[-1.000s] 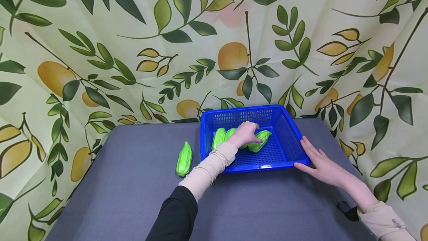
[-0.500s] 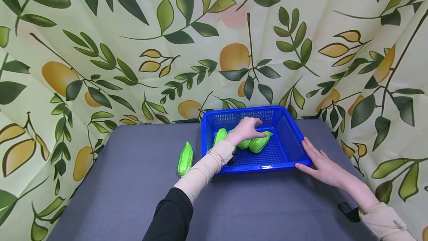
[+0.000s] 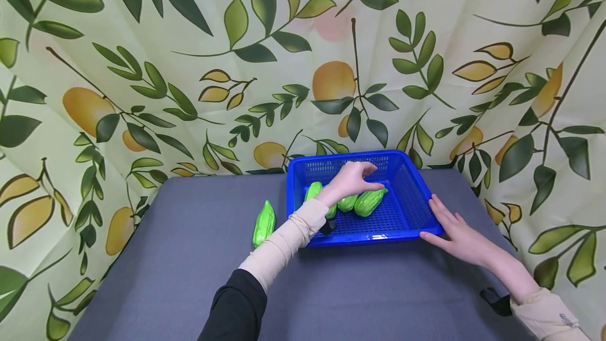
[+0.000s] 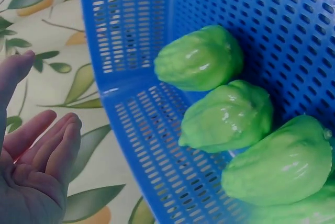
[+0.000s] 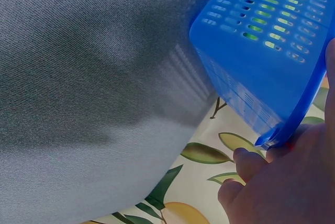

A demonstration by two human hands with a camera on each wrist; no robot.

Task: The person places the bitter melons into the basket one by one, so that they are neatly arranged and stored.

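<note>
Several green, ridged bitter melons lie side by side in a blue perforated basket (image 3: 331, 239); the rightmost bitter melon (image 3: 370, 204) is in plain sight, while my left hand and wrist partly cover the others. Over them hovers my left hand (image 3: 351, 179), fingers loosely bent, thumb apart and nothing held. The left wrist view confirms a gap between this hand (image 4: 36, 179) and the nearest bitter melon (image 4: 199, 59). My right hand (image 3: 458, 237) rests against the basket's front right corner, fingers fairly straight along the side and thumb toward the front. One more bitter melon (image 3: 264, 223) lies outside.
Grey cloth covers the table (image 3: 189, 257), and the basket stands near its back edge. A leaf-and-fruit patterned curtain (image 3: 284, 67) hangs behind and at both sides. A black strap (image 3: 494, 300) lies by my right forearm.
My left hand has let go of the rightmost bitter melon in the basket and lifted slightly up and away from it. The right hand stays at the basket's corner.
</note>
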